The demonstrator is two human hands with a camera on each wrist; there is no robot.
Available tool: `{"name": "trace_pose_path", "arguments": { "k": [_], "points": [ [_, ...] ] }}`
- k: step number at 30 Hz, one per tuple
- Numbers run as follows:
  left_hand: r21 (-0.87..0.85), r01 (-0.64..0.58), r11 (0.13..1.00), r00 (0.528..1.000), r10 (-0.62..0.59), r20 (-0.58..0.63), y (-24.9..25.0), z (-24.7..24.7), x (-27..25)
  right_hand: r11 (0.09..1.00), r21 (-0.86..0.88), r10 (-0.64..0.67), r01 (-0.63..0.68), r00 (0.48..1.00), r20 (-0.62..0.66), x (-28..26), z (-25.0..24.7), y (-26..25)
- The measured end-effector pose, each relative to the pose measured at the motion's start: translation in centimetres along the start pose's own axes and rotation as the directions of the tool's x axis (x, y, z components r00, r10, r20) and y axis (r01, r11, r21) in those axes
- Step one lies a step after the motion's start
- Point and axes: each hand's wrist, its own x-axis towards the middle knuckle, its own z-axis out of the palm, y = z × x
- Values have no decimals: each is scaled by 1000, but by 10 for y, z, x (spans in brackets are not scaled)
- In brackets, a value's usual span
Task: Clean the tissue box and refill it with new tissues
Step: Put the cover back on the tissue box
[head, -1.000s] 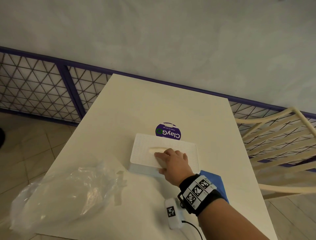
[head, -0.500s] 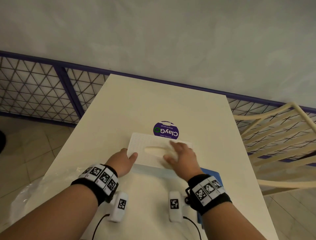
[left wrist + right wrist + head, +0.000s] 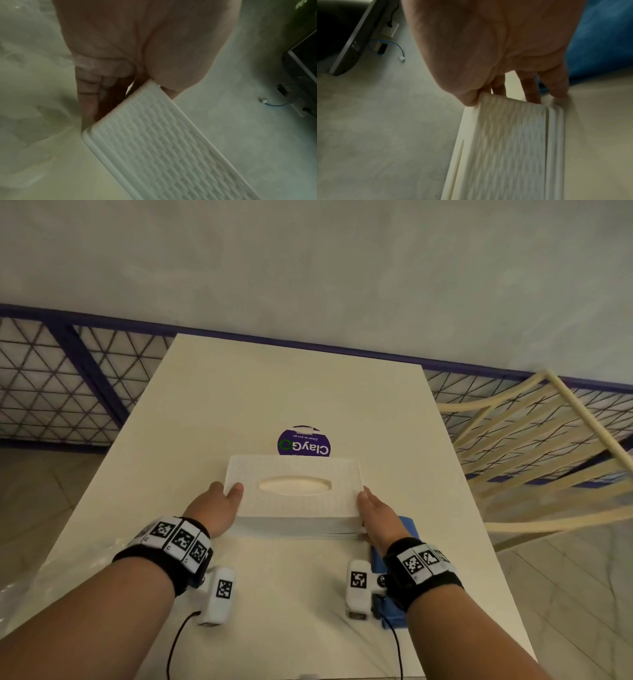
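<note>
A white woven-pattern tissue box (image 3: pixel 294 501) with an oval slot on top sits in the middle of the white table (image 3: pixel 274 392). My left hand (image 3: pixel 219 505) grips its left end, thumb on the top edge and fingers down the side; the left wrist view shows the box (image 3: pixel 164 155) held by that hand (image 3: pixel 130 83). My right hand (image 3: pixel 375 513) grips the right end the same way, and the right wrist view shows the box (image 3: pixel 510 142) under its fingers (image 3: pixel 532 93). Whether tissues are inside is hidden.
A purple round ClayGo sticker (image 3: pixel 304 442) lies just behind the box. A blue cloth (image 3: pixel 394 580) lies under my right wrist. Crumpled clear plastic (image 3: pixel 44 570) sits at the table's left front. A cream chair (image 3: pixel 534 460) stands on the right, a purple mesh fence (image 3: pixel 68 385) behind.
My left hand came in and took the box's left end. My right hand moved off the top to its right end. The box now sits squarer and nearer to me.
</note>
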Motion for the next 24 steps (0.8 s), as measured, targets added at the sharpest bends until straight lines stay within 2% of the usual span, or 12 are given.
{"name": "trace_pose_path", "arguments": {
  "k": [5, 14, 19, 21, 24],
  "points": [
    [40, 10, 999, 1000, -10, -9, -3, 0, 4, 999, -26, -40, 40, 999, 7, 7, 0, 6],
    [104, -13, 995, 995, 23, -96, 3, 9, -3, 986, -117, -116, 118, 993, 25, 14, -6, 10],
    [94, -31, 995, 993, 42, -111, 4, 9, 0, 990, -71, -118, 121, 992, 43, 17, -10, 16],
    [103, -25, 994, 994, 36, -105, 6, 8, 2, 985, -121, -115, 120, 992, 46, 14, -9, 14],
    [130, 3, 991, 997, 7, -77, 8, 5, 5, 943, -321, -74, 86, 996, 50, 4, -8, -3]
  ]
}}
